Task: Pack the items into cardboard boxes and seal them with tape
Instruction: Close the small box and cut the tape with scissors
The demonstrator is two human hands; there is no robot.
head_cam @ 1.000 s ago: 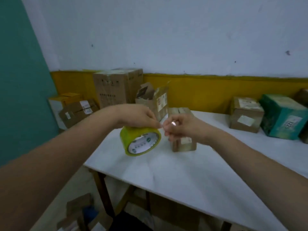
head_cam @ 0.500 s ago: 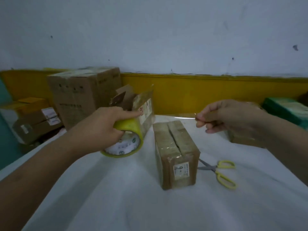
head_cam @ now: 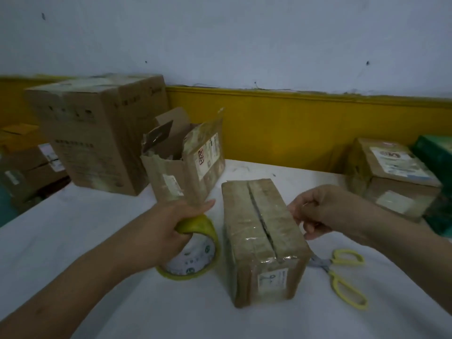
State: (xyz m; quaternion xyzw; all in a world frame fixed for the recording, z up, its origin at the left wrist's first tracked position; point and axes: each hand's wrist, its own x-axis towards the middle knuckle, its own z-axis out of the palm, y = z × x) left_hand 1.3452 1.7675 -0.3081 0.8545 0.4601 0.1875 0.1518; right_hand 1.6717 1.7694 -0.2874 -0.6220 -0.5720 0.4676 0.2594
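A small brown cardboard box [head_cam: 264, 243] with its top flaps closed along a middle seam lies on the white table [head_cam: 97, 241], a white label on its near end. My left hand [head_cam: 171, 223] grips a yellow-green roll of clear tape [head_cam: 193, 255] just left of the box, low over the table. My right hand [head_cam: 318, 211] is at the box's right top edge, fingers pinched on the pulled-out tape end, which lies across the box top. The clear strip itself is hard to make out.
Yellow-handled scissors [head_cam: 342, 277] lie on the table right of the box. An opened, torn box [head_cam: 186, 162] stands behind the roll, a large carton [head_cam: 97, 133] at back left. A sealed labelled box [head_cam: 391, 177] and a green box [head_cam: 437, 152] sit at right.
Both hands came down from chest height: the roll dropped to the table left of the box, and my right hand carried the tape end down to the box's right edge.
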